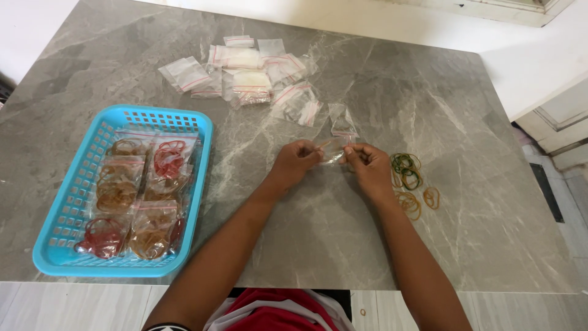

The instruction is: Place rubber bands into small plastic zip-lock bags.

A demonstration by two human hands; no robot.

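My left hand (296,160) and my right hand (369,167) meet over the middle of the grey marble table (318,233), each pinching one side of a small clear zip bag (334,149) held between them. A rubber band seems to lie at the bag's mouth, though it is too small to be sure. Just right of my right hand lies a loose pile of green and tan rubber bands (409,178).
A blue plastic basket (64,202) at the left holds several filled bags of red and tan rubber bands. A heap of empty clear zip bags (251,76) lies at the far middle. One more empty bag (340,121) lies just beyond my hands. White floor borders the table's right edge.
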